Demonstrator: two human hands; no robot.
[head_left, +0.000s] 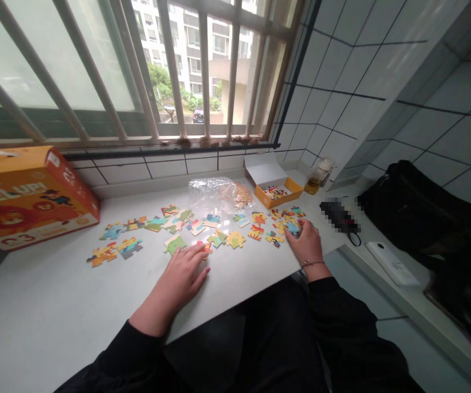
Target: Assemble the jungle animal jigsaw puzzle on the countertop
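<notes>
On the counter (235, 284), rest left hand (183, 277) loosely open over red piece (208, 248); touch blue piece (291, 227) gently with curled right hand (308, 246), cannot tell if gripping.

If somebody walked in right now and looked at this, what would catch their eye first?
Probably the big orange box with a lion on its front, at the far left of the white counter. Next, the colorful jigsaw pieces strewn across the counter, with the left hand and right hand resting at their near side. Behind it all, the bright window stands out through its metal bars.
</notes>
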